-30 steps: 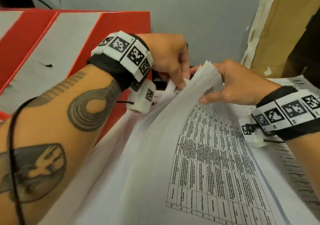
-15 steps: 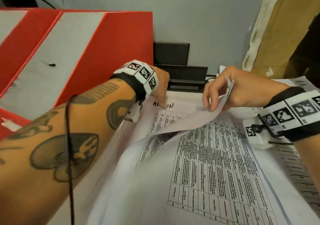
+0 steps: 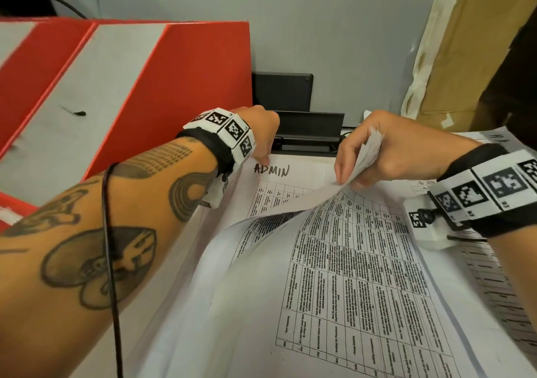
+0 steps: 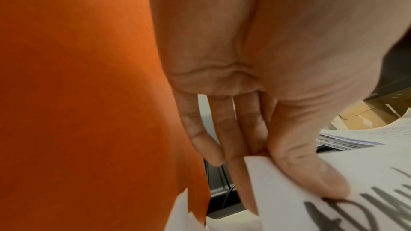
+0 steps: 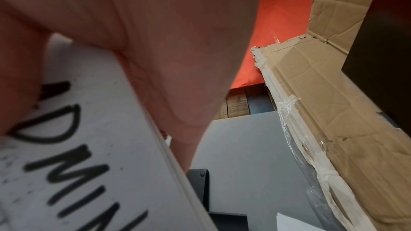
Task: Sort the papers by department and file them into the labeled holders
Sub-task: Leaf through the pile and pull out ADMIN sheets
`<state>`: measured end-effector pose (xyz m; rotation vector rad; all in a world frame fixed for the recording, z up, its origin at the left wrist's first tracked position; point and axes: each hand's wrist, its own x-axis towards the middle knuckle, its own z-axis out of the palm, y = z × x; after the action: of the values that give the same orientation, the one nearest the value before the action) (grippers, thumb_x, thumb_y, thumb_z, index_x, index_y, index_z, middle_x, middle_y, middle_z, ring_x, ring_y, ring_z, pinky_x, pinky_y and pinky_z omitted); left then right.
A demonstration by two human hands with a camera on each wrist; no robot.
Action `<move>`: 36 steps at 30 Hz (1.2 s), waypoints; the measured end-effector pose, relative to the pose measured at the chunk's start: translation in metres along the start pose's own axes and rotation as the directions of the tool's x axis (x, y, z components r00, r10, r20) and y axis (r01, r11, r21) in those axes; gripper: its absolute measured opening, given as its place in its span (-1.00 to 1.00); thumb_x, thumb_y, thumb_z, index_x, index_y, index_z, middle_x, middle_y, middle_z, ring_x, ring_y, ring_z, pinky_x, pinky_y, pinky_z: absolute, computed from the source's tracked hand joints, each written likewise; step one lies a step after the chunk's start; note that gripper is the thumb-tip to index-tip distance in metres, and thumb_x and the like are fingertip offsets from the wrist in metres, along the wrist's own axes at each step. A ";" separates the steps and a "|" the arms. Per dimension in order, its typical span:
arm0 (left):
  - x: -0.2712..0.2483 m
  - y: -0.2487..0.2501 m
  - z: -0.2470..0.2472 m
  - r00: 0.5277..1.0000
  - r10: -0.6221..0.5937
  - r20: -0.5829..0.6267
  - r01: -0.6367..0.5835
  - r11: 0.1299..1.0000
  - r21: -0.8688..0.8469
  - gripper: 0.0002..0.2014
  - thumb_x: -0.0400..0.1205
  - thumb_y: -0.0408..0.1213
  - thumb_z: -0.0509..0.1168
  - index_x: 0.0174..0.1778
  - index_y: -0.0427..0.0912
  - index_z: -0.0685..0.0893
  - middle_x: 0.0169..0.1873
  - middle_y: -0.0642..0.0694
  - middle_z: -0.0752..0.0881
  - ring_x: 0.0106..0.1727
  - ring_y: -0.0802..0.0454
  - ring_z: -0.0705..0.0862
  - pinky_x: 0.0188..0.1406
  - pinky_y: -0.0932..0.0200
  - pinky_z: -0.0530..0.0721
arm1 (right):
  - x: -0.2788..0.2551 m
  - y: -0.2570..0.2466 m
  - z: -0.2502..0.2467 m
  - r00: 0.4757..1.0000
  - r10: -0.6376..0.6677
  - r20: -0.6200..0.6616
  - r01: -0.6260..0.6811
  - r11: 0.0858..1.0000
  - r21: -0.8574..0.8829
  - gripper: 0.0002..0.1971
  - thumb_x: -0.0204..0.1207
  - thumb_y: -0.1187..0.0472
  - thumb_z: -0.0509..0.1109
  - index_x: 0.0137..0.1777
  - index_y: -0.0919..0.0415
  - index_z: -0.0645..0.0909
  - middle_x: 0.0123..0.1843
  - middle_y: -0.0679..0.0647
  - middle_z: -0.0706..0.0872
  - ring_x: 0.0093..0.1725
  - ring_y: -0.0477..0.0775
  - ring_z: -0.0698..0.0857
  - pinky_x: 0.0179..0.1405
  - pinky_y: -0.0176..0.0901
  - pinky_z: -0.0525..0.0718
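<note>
A stack of printed papers with table grids lies in front of me. My right hand grips the far edges of several upper sheets and curls them up and back. That bares a sheet hand-lettered ADMIN. My left hand pinches this sheet's top left corner. In the left wrist view the thumb lies on top of the ADMIN sheet and the fingers are beneath it. The right wrist view shows ADMIN lettering on paper held in that hand. Black holders stand just behind both hands.
A red and grey box slopes along the left, close to my left forearm. A grey partition closes the back. Taped cardboard stands at the right. More printed sheets lie under my right wrist.
Both hands have come down from a raised bundle of sheets. The ADMIN sheet now shows, with the left hand on its corner. Little has moved in the last half second.
</note>
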<state>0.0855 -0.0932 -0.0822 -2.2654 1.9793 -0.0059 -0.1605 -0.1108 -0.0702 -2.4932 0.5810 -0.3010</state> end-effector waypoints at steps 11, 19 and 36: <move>-0.009 -0.001 -0.008 0.993 -0.021 -0.116 0.024 1.000 0.021 -0.74 0.58 -0.07 0.58 0.04 -0.11 0.74 -0.02 -0.09 0.76 -0.07 -0.12 0.74 -0.15 -0.01 0.74 | 0.001 -0.003 0.001 0.995 0.060 -0.077 -0.065 0.996 -0.064 -0.74 0.30 0.35 0.75 -0.06 0.05 0.89 -0.16 -0.11 0.90 -0.10 -0.04 0.87 0.10 0.21 0.82; -0.024 0.004 -0.035 0.991 -0.012 -0.131 0.015 1.000 0.017 -0.69 0.39 -0.02 0.70 -0.04 -0.02 0.86 -0.05 -0.01 0.80 -0.01 -0.12 0.78 -0.02 -0.14 0.82 | 0.008 0.002 0.012 0.987 0.108 -0.120 -0.116 0.991 -0.064 -0.44 0.26 0.23 0.80 0.24 -0.13 0.75 0.06 -0.21 0.83 0.11 -0.19 0.79 0.19 -0.07 0.73; 0.008 -0.002 0.002 0.958 0.144 0.246 -0.137 0.989 -0.047 -0.56 0.53 0.00 0.60 0.30 -0.03 0.79 0.15 0.05 0.82 0.12 0.05 0.77 0.12 0.07 0.74 | 0.005 0.006 0.008 0.999 -0.039 0.032 0.039 0.999 -0.016 -0.67 0.21 0.54 0.72 -0.27 0.06 0.87 -0.29 0.07 0.84 -0.29 0.02 0.76 -0.20 -0.02 0.66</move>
<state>0.0890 -0.1010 -0.0846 -2.0196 2.0100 0.3089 -0.1549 -0.1136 -0.0796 -2.5229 0.5244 -0.2721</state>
